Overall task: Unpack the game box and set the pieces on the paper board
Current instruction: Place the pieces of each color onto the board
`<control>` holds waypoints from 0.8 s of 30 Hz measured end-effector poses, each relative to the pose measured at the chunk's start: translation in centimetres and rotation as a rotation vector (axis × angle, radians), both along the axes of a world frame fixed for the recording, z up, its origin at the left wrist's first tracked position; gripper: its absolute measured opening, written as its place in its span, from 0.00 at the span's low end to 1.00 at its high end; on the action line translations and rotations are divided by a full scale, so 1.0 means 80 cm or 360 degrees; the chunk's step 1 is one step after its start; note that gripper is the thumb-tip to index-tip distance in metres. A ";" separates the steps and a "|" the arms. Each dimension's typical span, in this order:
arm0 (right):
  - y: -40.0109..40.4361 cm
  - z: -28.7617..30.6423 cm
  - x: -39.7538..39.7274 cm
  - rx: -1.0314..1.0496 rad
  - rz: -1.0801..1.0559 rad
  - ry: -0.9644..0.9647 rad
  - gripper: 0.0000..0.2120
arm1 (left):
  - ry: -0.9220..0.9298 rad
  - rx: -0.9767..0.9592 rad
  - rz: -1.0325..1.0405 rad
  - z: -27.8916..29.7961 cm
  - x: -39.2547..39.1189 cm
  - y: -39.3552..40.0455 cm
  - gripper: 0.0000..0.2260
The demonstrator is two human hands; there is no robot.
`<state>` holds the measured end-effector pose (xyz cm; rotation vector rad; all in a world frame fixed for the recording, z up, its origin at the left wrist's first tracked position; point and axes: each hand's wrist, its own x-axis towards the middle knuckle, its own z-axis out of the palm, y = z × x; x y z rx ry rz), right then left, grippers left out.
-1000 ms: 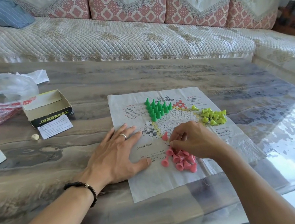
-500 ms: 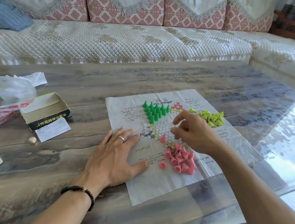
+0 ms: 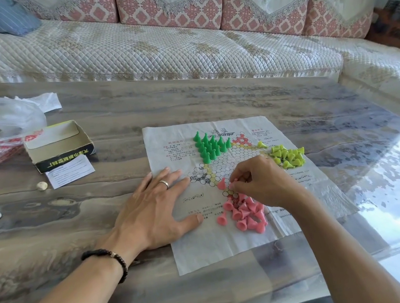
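Back down from mid-board toward the pink corner half a second on: right hand [image 3: 265,183], fingers curled, tips pinched together just beside the lone standing pink cone [image 3: 221,183]; whether a piece sits in the pinch cannot be told. Probably placing pink cones one at a time, with most left to stand. Left hand [image 3: 153,209] flat, fingers spread, pressing the paper board [image 3: 223,248] against the worktop [image 3: 51,236]. Pink heap [image 3: 245,213] just nearer than that cone; green cones [image 3: 210,147] upright beyond it.
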<state>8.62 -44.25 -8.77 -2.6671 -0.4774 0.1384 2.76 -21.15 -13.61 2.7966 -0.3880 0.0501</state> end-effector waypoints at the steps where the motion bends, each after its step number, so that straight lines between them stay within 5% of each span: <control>1: 0.001 0.000 0.000 -0.0001 0.0005 -0.0001 0.04 | -0.0002 0.0003 0.0001 0.000 0.000 0.000 0.45; 24: -0.021 0.005 -0.011 0.0022 -0.0069 0.0113 0.05 | -0.0018 -0.0005 0.0001 -0.002 0.000 0.000 0.44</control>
